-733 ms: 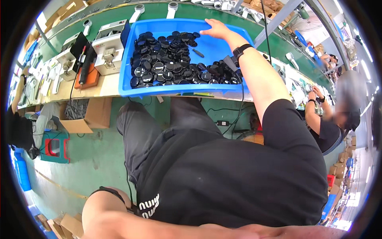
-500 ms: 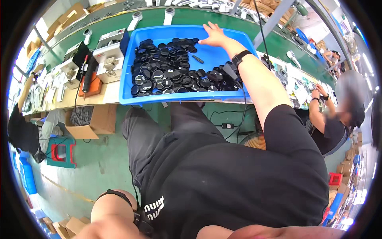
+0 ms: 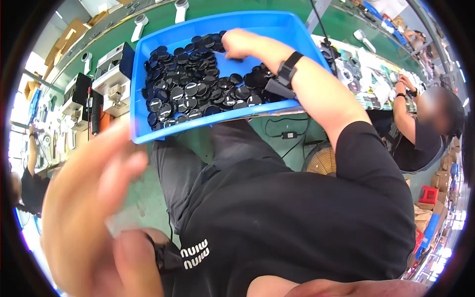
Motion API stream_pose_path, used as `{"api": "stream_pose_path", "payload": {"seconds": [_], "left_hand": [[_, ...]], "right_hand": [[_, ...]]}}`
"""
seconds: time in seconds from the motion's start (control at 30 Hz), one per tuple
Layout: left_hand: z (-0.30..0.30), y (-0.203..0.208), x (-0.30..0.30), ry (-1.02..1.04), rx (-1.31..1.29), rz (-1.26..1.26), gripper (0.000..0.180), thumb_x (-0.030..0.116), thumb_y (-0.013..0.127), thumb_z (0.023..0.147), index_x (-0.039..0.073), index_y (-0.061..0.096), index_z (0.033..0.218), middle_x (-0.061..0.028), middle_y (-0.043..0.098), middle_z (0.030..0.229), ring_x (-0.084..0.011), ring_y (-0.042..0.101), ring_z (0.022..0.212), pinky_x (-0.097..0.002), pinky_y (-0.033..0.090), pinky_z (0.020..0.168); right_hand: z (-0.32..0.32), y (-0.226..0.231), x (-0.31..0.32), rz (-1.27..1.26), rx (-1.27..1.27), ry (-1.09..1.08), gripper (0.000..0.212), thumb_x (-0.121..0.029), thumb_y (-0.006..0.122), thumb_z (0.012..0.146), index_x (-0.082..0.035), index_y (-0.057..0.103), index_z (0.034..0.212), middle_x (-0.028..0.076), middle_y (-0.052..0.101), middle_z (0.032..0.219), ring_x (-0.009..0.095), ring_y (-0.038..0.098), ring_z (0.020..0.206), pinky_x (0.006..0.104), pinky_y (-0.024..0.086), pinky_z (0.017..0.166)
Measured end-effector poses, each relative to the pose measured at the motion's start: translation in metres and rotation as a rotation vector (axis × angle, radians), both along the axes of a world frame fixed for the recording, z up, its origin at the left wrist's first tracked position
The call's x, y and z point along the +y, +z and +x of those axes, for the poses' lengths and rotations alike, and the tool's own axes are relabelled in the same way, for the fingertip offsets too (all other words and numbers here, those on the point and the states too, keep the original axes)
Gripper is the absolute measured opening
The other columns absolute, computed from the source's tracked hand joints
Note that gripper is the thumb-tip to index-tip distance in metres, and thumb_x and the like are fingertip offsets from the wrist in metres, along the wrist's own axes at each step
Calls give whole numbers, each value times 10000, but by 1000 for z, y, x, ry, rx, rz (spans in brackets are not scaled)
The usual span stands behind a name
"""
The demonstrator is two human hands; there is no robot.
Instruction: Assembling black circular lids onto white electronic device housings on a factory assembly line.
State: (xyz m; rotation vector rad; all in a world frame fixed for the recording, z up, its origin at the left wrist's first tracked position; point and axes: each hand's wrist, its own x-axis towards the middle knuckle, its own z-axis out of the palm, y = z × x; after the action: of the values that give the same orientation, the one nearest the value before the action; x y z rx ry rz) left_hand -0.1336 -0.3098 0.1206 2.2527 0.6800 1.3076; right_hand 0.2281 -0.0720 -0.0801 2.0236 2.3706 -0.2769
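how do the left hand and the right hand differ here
The left hand looks large and blurred; the right hand looks smaller and clearer.
The left hand appears outside the blue tray, toward the picture's lower left; the right hand is over it, near black discs.
Both are bare; whether either holds anything is unclear.

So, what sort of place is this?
Probably a factory assembly workshop: a blue tray holds many loose round black parts, similar white pieces lie along a long green surface, and a co-worker is busy at the right.
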Motion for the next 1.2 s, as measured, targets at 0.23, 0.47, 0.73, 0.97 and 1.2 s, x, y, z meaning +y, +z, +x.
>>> {"api": "stream_pose_path", "payload": {"seconds": [0.23,0.47,0.73,0.97,1.2], "left_hand": [[108,-80,180,-127,425,108,193,138,719,899,37,806,1039,-172,781,945,-317,760,834,-399,589,801],[174,-178,244,-533,974,125,326,204,854,824,88,820,1127,-122,715,1209,-335,696,1121,-433,568,980],[180,-193,258,-485,679,-148,227,131,775,888,20,818,1081,-119,782,976,-230,745,895,-358,590,844],[163,-157,295,-292,-561,-1031,328,120,637,1069,-167,638,1227,-245,727,1166,-374,772,1058,-408,668,912],[154,-141,294,-317,-655,-904,295,100,614,1079,-132,635,1261,-211,742,1173,-367,773,1065,-410,673,909]], "right_hand": [[4,7,-11,-85,-116,-23,252,-221,749,848,-3,777,972,190,777,944,354,759,890,479,601,743],[7,60,-40,82,-114,-282,275,-114,634,840,-45,815,1036,169,792,1074,346,769,996,476,622,802],[-2,66,-42,392,257,-242,238,-186,624,921,-39,769,1039,151,747,888,285,719,815,448,569,716],[-6,74,-49,558,882,-88,270,-67,613,988,-55,768,1209,-24,609,726,33,461,638,249,376,572],[-18,78,-51,750,688,54,350,-26,629,912,-79,798,1214,80,625,616,118,545,504,298,445,510]]}}
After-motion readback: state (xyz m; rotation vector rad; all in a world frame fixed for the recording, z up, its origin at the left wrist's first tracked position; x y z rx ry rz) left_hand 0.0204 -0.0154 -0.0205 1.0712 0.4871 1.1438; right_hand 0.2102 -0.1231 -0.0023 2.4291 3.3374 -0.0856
